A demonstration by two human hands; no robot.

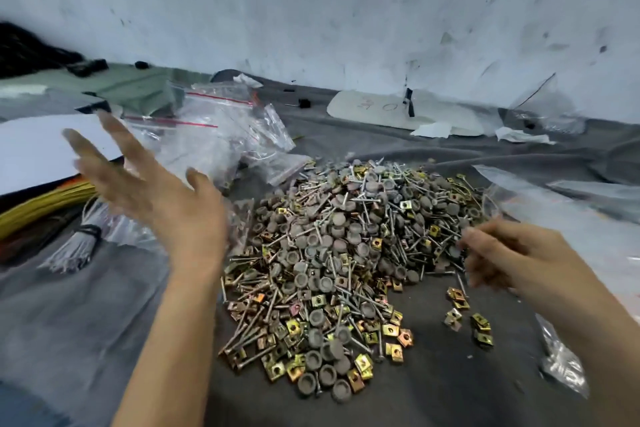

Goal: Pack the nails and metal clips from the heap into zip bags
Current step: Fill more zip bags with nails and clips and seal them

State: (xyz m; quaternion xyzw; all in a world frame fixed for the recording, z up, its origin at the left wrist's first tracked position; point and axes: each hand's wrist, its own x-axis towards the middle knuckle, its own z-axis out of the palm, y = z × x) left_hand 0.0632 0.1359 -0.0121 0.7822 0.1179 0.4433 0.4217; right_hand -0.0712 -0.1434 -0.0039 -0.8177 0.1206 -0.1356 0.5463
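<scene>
Mixed heap (332, 253) of nails, brassy clips

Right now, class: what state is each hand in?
Left hand: open, holding nothing.
Right hand: curled and blurred; whether it holds anything cannot be told.

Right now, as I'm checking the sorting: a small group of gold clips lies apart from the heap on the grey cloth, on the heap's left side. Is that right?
Not quite. The head view shows the small group of gold clips lying apart from the heap on the grey cloth, but on the heap's right side, near the right hand.
</scene>
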